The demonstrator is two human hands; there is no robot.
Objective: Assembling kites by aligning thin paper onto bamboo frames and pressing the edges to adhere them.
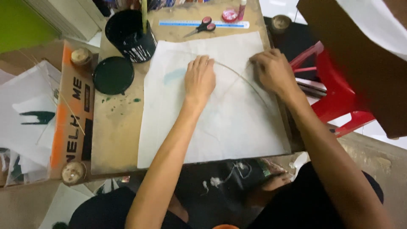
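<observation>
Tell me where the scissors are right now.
In the head view, the scissors lie at the table's far edge, just below the blue ruler, right of the black paint bucket and beyond the white paper sheet.

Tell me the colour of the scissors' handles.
Red, on the scissors by the ruler; head view.

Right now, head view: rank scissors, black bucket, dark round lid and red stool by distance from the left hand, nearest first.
From the left hand, flat on the white paper:
1. Scissors, straight beyond it, by the blue ruler at the table's far edge.
2. Black bucket, up and to its left.
3. Dark round lid, farther left, level with the hand.
4. Red stool, off the table, past the right hand.
</observation>
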